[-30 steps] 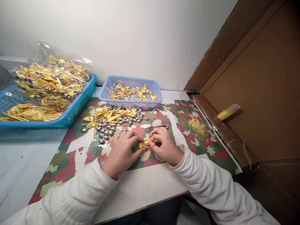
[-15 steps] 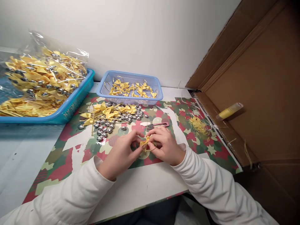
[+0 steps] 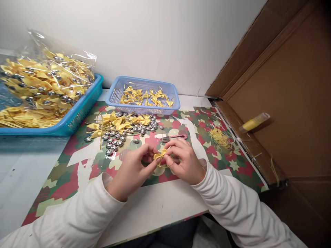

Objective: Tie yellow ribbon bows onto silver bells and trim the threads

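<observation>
A small yellow ribbon bow (image 3: 160,154) with a loop of thin gold cord (image 3: 165,166) is pinched between my two hands. The thumb and forefinger of my left hand (image 3: 134,169) close on its left side. My right hand (image 3: 184,160) grips it from the right, fingertips together. Whether a bell is on the bow is hidden by my fingers. Just beyond my right hand lie thread snips (image 3: 178,137) with a reddish handle. Silver bells (image 3: 115,143) lie scattered to the left, beside a pile of yellow bows (image 3: 116,122) with gold cords.
A light blue basket (image 3: 144,110) at the back holds looped bows. At left, a larger blue basket (image 3: 77,115) carries a clear bag (image 3: 51,79) of bows with bells. Yellow thread scraps (image 3: 221,138) lie at right, near a cardboard wall (image 3: 289,86) with a yellow tube (image 3: 254,122).
The cord loop now shows more fully below the bow. My fingers have shifted slightly around it, and the right hand sits a touch further right.
</observation>
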{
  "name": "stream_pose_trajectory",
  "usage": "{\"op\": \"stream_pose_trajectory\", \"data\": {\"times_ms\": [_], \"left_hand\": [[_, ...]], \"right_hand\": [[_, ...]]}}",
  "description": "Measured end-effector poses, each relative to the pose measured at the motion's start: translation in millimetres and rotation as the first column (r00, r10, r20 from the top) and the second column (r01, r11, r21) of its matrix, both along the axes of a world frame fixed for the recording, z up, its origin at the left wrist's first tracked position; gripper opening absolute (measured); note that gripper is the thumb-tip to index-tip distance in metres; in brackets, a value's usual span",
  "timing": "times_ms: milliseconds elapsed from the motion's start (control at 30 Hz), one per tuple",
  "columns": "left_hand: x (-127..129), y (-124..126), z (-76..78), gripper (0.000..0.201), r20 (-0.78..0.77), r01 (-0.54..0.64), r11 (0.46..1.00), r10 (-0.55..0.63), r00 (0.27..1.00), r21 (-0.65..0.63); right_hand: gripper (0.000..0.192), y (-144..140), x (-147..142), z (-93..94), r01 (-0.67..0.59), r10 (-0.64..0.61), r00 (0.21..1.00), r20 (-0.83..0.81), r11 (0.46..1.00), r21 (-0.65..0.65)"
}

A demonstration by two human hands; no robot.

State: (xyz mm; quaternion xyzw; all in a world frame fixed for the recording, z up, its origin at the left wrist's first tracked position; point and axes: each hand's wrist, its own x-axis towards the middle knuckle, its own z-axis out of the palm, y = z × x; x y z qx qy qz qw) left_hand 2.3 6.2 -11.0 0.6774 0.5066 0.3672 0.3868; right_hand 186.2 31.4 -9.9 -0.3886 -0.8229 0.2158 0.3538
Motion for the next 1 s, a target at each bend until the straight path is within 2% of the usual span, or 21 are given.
{"op": "stream_pose_trajectory", "data": {"times_ms": [133, 233, 333, 467, 567, 867, 933, 1000], "left_hand": [[0.6, -1.3, -1.3, 0.015, -0.007, 0.035, 0.999, -0.035, 0.999, -0.001], [1.2, -1.9, -1.3, 0.012, -0.028, 0.041, 0.998, -0.039, 0.999, 0.046], [1.1, -2.1, 0.6, 0.007, -0.09, 0.011, 0.983, 0.005, 0.996, 0.182], [-0.7, -1.3, 3.7, 0.005, -0.205, 0.038, 0.905, 0.055, 0.977, 0.423], [-2.1, -0.9, 3.5, 0.008, -0.252, 0.057, 0.863, 0.083, 0.964, 0.502], [-1.9, -3.8, 1.5, 0.006, -0.267, 0.051, 0.805, 0.136, 0.954, 0.592], [-0.2, -4.7, 2.7, 0.008, -0.225, -0.012, 0.822, 0.17, 0.959, 0.569], [2.4, -5.2, 3.5, 0.015, -0.141, -0.111, 0.89, 0.191, 0.971, 0.443]], "right_hand": [[0.016, -0.2, 0.1, -0.2, -0.014, 0.014, 1.0, 0.014, 1.0, -0.012], [0.015, 0.2, 0.3, -0.8, -0.012, 0.012, 1.0, 0.021, 1.0, -0.021], [0.016, 0.3, -0.1, -0.7, -0.008, 0.007, 1.0, -0.015, 0.999, -0.04], [0.017, 0.3, -1.6, 0.6, -0.006, 0.0, 0.997, -0.081, 0.997, -0.073], [0.017, 0.3, -2.7, 1.7, -0.026, 0.016, 0.994, -0.112, 0.996, -0.082], [0.016, -0.9, -3.9, 0.1, -0.039, 0.018, 0.981, -0.195, 0.994, -0.103], [0.016, -1.0, -4.1, -0.7, -0.03, 0.008, 0.977, -0.212, 0.994, -0.104], [0.016, -1.1, -4.3, -1.2, -0.019, -0.004, 0.977, -0.214, 0.994, -0.106]]}}
